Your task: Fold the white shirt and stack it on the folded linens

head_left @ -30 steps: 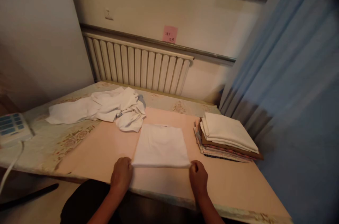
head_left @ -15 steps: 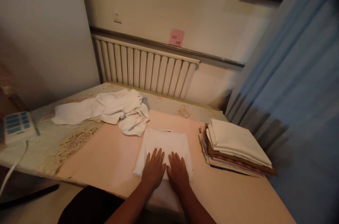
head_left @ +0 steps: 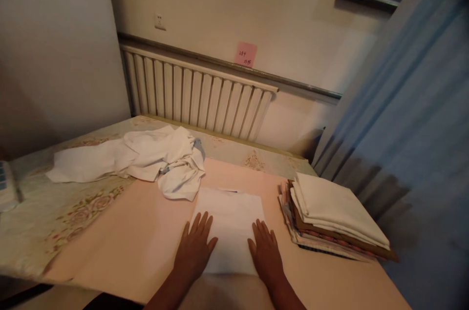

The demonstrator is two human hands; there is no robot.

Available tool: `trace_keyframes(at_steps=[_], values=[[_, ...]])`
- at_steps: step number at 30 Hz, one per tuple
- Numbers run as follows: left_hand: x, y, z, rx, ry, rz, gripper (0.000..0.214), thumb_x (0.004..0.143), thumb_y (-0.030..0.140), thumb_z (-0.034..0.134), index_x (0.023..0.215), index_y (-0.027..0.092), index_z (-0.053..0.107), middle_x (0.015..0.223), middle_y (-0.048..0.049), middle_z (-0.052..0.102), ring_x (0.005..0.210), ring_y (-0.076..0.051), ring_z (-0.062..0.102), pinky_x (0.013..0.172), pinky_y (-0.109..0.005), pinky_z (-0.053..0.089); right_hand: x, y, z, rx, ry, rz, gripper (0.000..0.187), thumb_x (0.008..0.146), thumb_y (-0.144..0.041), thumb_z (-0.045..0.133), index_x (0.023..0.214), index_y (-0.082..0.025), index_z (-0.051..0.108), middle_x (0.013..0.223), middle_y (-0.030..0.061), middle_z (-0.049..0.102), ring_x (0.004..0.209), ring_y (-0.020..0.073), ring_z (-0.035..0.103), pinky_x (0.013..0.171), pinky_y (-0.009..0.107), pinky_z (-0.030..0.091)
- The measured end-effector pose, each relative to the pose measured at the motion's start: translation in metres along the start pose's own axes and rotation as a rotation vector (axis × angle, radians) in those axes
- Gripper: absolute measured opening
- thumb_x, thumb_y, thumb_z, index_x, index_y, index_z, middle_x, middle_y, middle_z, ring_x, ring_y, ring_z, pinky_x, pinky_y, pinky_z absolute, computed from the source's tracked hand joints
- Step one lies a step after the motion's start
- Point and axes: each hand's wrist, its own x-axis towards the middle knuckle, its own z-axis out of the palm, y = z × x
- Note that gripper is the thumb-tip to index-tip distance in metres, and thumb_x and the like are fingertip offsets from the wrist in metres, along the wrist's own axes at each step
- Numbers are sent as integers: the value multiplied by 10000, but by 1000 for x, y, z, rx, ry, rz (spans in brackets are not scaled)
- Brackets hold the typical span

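Observation:
A folded white cloth (head_left: 232, 232) lies flat in front of me on a pink sheet that covers part of the table. My left hand (head_left: 195, 246) rests on its left edge, fingers spread. Along the right edge of the cloth lies my right hand (head_left: 266, 251), also flat with its fingers apart. Neither hand grips anything. To the right stands a stack of folded cloths (head_left: 340, 210), white on top with brown and patterned layers below. Crumpled white garments (head_left: 146, 154) are heaped at the back left.
The pink sheet (head_left: 120, 237) lies over a floral tablecloth (head_left: 91, 207). At the left edge a white device (head_left: 9, 188) is partly cut off. A radiator (head_left: 198, 95) runs along the wall behind the table, and a blue curtain (head_left: 410, 154) hangs at the right.
My hands have slid apart, from side by side at the middle of the white cloth to its left and right edges. The view has shifted slightly.

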Motion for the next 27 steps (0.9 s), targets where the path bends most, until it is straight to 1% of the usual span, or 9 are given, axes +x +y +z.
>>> trace_keyframes(at_steps=[4,7,9,12,14,16,19,22,27], values=[[7,-19,3,-23,6,-50,532,926,431,388,1397,192,451,1490,-84,391,1377,-318,325,1101,-554,261,-3,7,8,-11,5,-10,469,939,-384,405,1376,-233,477,1456,72,424,1354,284,378,1102,512,289],[13,-25,7,-59,30,-86,498,920,400,398,1369,205,487,1468,-86,428,1356,-321,362,1104,-554,254,11,11,5,-3,2,-16,456,929,-379,421,1355,-237,501,1408,82,491,1331,287,413,1098,521,289],[17,-26,10,-87,49,-110,480,911,383,412,1350,212,508,1453,-91,449,1346,-325,379,1104,-555,253,36,10,-4,10,2,-21,467,910,-380,457,1349,-230,506,1391,89,510,1327,293,416,1107,529,266],[20,-28,14,-122,62,-129,479,898,376,435,1339,208,515,1444,-97,461,1343,-329,383,1102,-556,254,93,2,-19,110,-25,-50,531,836,-364,572,1335,-191,520,1389,120,509,1310,289,435,1109,490,271],[19,-29,16,-141,69,-127,481,897,374,437,1345,213,506,1445,-90,460,1346,-324,378,1107,-550,247,134,-4,-25,231,-114,-59,608,749,-347,664,1320,-178,537,1382,125,515,1298,285,445,1107,456,275],[18,-30,16,-158,74,-121,485,901,378,427,1354,218,495,1448,-86,457,1348,-320,375,1111,-544,243,170,-7,-27,376,-272,-25,649,620,-270,738,1250,-193,599,1331,105,567,1248,272,492,1076,403,314],[17,-31,17,-182,78,-124,491,899,376,417,1356,211,492,1442,-97,464,1346,-324,374,1104,-547,252,205,-3,-25,437,-398,16,503,512,-243,758,1012,-207,717,1011,57,723,916,233,650,861,337,466],[18,-31,18,-203,96,-139,478,890,357,418,1341,221,504,1425,-97,484,1335,-317,392,1101,-546,265,220,3,-23,482,-469,60,277,485,-252,739,754,-189,730,714,8,713,645,176,616,661,277,469],[20,-32,18,-214,121,-145,460,894,351,407,1321,221,518,1393,-94,519,1310,-307,427,1097,-532,283,217,4,-29,567,-543,145,125,525,-267,691,613,-178,678,543,-38,628,540,139,554,576,243,431]])
